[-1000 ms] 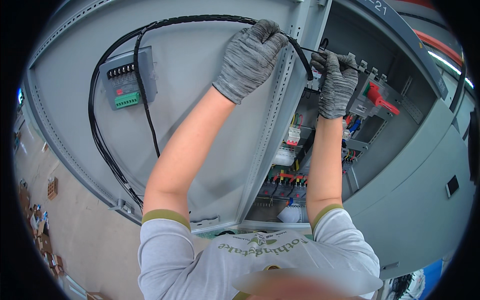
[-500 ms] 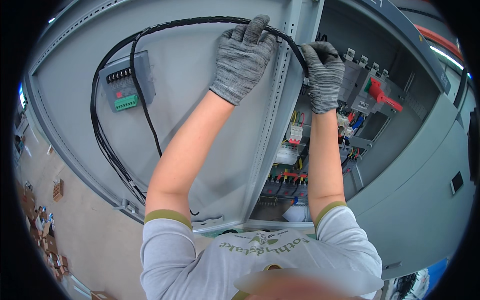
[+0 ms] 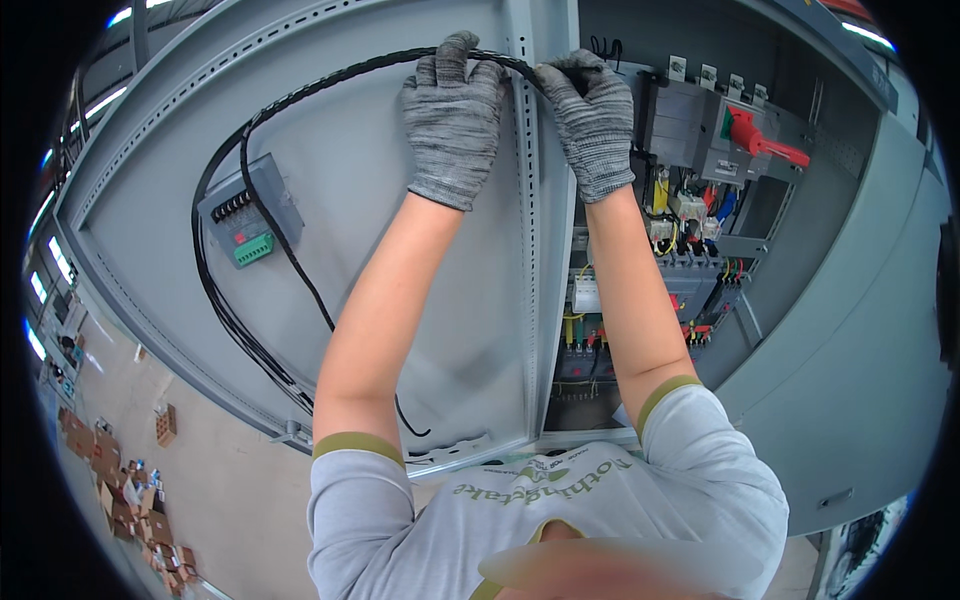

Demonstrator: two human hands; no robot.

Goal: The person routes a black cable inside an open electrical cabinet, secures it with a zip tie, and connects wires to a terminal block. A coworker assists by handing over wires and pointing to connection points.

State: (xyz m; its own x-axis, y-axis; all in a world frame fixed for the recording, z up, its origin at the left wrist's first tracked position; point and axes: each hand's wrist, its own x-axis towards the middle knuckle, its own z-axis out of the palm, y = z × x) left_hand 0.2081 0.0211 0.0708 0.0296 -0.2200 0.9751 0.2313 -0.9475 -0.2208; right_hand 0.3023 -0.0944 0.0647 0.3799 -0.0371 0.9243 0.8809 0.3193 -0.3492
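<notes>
Reaching up in the head view, the person has the gray-gloved left hand [image 3: 455, 130] clamped over a black cable bundle [image 3: 340, 76], which arches across the upper part of an open gray door [image 3: 470, 300] and drops along its left side. The right hand [image 3: 594, 125], gloved likewise, meets the bundle beside the perforated strip [image 3: 525, 200], fingers curled, though whether they grip it cannot be told. To its right, a red handle [image 3: 765, 140] juts from a gray switch unit [image 3: 725, 160].

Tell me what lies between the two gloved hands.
In the head view, a stretch of black cable bundle spans from the left hand to the right hand, with a perforated metal strip behind it.
</notes>
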